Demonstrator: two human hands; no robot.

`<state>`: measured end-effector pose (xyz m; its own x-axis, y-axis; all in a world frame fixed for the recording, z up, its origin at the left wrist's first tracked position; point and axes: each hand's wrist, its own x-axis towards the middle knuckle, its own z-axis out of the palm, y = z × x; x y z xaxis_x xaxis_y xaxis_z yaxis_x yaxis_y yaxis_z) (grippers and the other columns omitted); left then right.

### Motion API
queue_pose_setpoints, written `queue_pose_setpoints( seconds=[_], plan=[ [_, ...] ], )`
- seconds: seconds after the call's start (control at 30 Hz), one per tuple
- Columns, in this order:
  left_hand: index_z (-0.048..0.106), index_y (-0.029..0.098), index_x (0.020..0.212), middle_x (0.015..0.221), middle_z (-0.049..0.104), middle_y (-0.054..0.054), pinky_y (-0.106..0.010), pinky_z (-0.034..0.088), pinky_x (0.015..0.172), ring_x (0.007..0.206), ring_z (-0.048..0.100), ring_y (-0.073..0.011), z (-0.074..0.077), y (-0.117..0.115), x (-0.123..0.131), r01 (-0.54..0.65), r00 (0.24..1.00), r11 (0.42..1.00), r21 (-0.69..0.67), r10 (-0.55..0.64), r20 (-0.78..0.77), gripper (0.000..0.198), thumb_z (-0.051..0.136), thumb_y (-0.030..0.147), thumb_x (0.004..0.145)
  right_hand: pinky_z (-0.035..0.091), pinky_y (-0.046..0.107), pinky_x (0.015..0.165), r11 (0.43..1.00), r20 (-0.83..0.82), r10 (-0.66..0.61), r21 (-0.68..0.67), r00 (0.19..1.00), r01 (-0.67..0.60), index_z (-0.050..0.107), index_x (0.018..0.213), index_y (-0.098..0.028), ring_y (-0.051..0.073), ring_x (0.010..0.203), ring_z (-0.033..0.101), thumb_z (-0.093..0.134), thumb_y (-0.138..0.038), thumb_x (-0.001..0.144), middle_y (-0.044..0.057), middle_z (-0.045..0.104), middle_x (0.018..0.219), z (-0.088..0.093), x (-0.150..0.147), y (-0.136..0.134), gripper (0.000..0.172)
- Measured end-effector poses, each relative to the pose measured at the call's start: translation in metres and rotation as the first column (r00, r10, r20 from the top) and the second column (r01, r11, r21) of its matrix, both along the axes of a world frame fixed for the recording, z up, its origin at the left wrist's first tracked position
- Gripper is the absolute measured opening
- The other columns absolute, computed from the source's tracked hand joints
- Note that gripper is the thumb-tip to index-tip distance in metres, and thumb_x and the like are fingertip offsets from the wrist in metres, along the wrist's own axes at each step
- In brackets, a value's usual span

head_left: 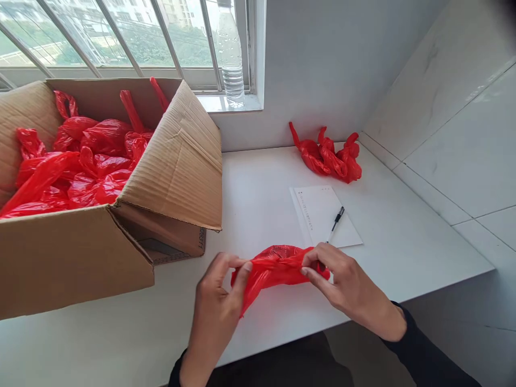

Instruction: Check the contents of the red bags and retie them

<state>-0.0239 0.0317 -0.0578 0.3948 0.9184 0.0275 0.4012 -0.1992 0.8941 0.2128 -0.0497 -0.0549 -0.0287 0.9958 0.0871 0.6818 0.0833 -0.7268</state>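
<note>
A red plastic bag [278, 269] is stretched sideways between my two hands, low over the front part of the white table. My left hand [221, 295] pinches its left end between thumb and fingers. At the other end, my right hand [338, 274] grips the bag with thumb and fingertips closed on the plastic. The film is crumpled, and what it holds, if anything, cannot be made out. Just behind my right hand lie a sheet of paper [322, 209] with a printed column of marks and a black-capped pen [337, 217] resting on it.
An open cardboard box [72, 258] full of knotted red bags [100, 140] stands on the left, one flap [181, 156] jutting over the table [258, 199]. Several red bundles [330, 156] lie against the back wall. A clear bottle [231, 59] stands on the windowsill. Tiled wall borders the right.
</note>
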Motion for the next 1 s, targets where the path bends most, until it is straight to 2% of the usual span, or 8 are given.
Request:
queue_pose_setpoints(
  seconds=[0.17,0.3,0.43,0.53,0.63,0.77,0.93,1.0],
  plan=[
    [0.065,0.026,0.103,0.107,0.069,-0.004,-0.035,0.048,0.088,0.1,0.065,-0.0232,0.0,0.002,-0.018,-0.241,0.97,0.968,-0.076,0.243,0.014,0.024,0.061,0.049,0.096,0.041,0.029,0.054,0.976,-0.018,-0.215,-0.038,0.976,0.214,0.058,0.096,-0.028,0.02,0.084,0.056,0.054,-0.031,0.1,0.002,0.062,0.095,0.002,0.012,-0.01,0.006],
    [0.055,0.032,0.138,0.14,0.058,-0.007,-0.041,0.044,0.102,0.129,0.052,-0.0282,0.009,-0.008,0.0,-0.033,0.994,0.956,0.291,0.061,-0.09,0.043,0.063,0.034,0.096,0.05,0.035,0.075,0.989,-0.069,-0.149,-0.033,0.986,0.147,0.059,0.117,-0.03,0.021,0.091,0.058,0.061,-0.038,0.098,0.003,0.065,0.106,0.005,-0.003,-0.004,0.021],
    [0.07,0.027,0.102,0.101,0.07,-0.004,-0.039,0.044,0.097,0.105,0.058,-0.025,0.013,-0.007,0.01,0.143,0.982,0.885,0.443,-0.07,-0.177,0.011,0.062,0.023,0.096,0.048,0.034,0.074,0.986,-0.112,-0.167,-0.03,0.98,0.165,0.064,0.101,-0.028,0.019,0.081,0.057,0.055,-0.041,0.101,0.001,0.063,0.091,0.008,-0.014,0.0,0.015],
    [0.067,0.027,0.095,0.091,0.069,0.0,-0.032,0.046,0.081,0.089,0.061,-0.021,0.015,-0.005,-0.001,-0.096,0.991,0.957,0.275,0.118,-0.065,0.01,0.06,0.033,0.099,0.046,0.031,0.064,0.934,-0.209,-0.357,-0.072,0.911,0.349,0.059,0.092,-0.027,0.018,0.074,0.055,0.052,-0.046,0.102,0.0,0.059,0.082,0.007,-0.005,-0.005,0.022],
    [0.066,0.028,0.097,0.1,0.067,0.0,-0.032,0.045,0.082,0.093,0.062,-0.021,0.019,-0.009,-0.012,-0.316,0.947,0.934,0.165,0.321,-0.004,0.016,0.06,0.043,0.098,0.047,0.028,0.06,0.885,-0.348,-0.461,-0.108,0.817,0.453,0.057,0.098,-0.028,0.018,0.076,0.058,0.049,-0.051,0.103,0.0,0.061,0.087,0.001,0.009,-0.012,0.025],
    [0.067,0.031,0.112,0.109,0.059,-0.002,-0.034,0.043,0.091,0.099,0.057,-0.0213,0.029,-0.02,-0.011,-0.273,0.955,0.882,0.385,0.298,-0.004,0.017,0.062,0.034,0.096,0.053,0.029,0.065,0.884,-0.378,-0.455,-0.082,0.806,0.46,0.055,0.109,-0.028,0.021,0.085,0.063,0.053,-0.048,0.101,0.004,0.063,0.098,0.001,0.005,-0.018,0.022],
    [0.07,0.037,0.115,0.081,0.056,0.002,-0.026,0.046,0.064,0.072,0.055,-0.0163,0.042,-0.033,-0.008,-0.124,0.987,0.9,0.419,0.155,-0.041,0.031,0.065,0.021,0.089,0.056,0.037,0.083,0.721,-0.319,-0.474,0.395,0.821,0.57,0.053,0.114,-0.032,0.023,0.097,0.061,0.07,-0.027,0.09,0.005,0.057,0.105,0.03,-0.026,-0.029,0.03],
    [0.07,0.036,0.108,0.079,0.061,0.002,-0.026,0.048,0.061,0.07,0.06,-0.0165,0.044,-0.037,-0.011,-0.116,0.993,0.952,0.283,0.112,0.03,0.023,0.064,0.023,0.09,0.055,0.037,0.087,0.725,-0.236,-0.332,0.555,0.913,0.407,0.054,0.113,-0.034,0.022,0.097,0.061,0.063,-0.013,0.091,0.004,0.059,0.101,0.044,-0.035,-0.032,0.032]
  ],
)
